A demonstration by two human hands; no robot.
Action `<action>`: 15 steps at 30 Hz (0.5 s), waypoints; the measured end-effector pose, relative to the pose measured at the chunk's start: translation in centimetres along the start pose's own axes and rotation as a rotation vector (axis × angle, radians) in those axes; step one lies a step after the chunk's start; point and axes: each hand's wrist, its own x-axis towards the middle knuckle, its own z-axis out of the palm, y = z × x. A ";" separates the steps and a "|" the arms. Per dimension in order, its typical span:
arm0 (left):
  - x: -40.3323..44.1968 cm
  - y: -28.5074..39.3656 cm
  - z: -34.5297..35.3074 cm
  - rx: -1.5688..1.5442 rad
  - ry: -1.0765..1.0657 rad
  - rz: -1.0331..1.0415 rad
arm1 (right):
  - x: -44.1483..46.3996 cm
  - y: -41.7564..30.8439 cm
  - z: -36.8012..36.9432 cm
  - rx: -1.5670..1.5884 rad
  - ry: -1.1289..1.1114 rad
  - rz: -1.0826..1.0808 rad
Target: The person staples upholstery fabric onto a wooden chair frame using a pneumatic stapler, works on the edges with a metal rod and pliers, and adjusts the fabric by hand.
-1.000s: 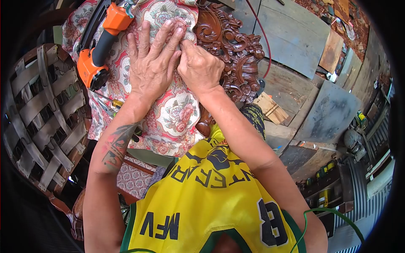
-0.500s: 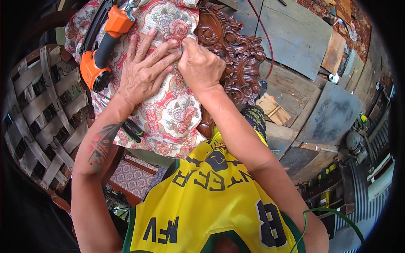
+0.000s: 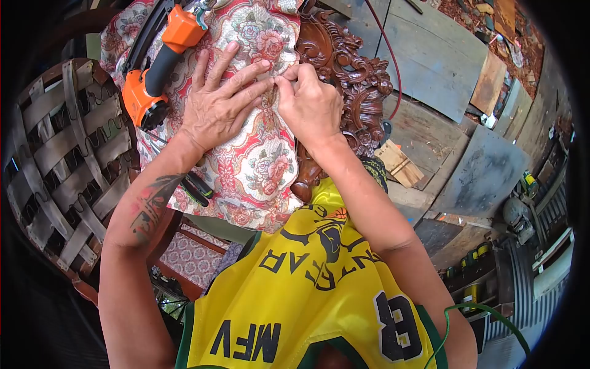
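Observation:
Floral upholstery fabric (image 3: 264, 163) lies spread beside a carved, varnished wooden frame (image 3: 362, 101). My left hand (image 3: 221, 107) rests flat on the cloth, fingers spread. Beside its fingertips, my right hand (image 3: 310, 104) is closed, thumb and forefinger pinching at the fabric's edge along the carving. The pinched bit itself is mostly covered by the fingers. An orange and black staple gun (image 3: 161, 71) lies on the fabric left of my left hand. Partly under my left forearm is a black and green hand tool (image 3: 196, 188), its kind unclear.
At left stands a chair frame with woven webbing straps (image 3: 67, 160). A dark red hose (image 3: 393, 55) runs across the boards (image 3: 430, 55) at right. A small wood offcut (image 3: 402, 163) lies near the carving. Shelving with bottles (image 3: 473, 289) is at lower right.
My right hand has shifted slightly toward my body along the fabric edge, still closed. My left hand stays flat on the cloth. The whole view has shifted a little.

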 end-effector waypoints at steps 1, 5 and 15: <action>0.0 0.0 0.0 0.000 0.000 -0.001 | 0.1 0.0 0.4 -0.067 -0.004 -0.016; 0.0 -0.1 0.1 -0.013 0.018 0.004 | 0.9 -0.2 0.6 -0.091 -0.008 0.047; -0.1 0.0 0.3 0.026 0.018 0.015 | 0.9 0.0 1.6 -0.119 0.040 0.107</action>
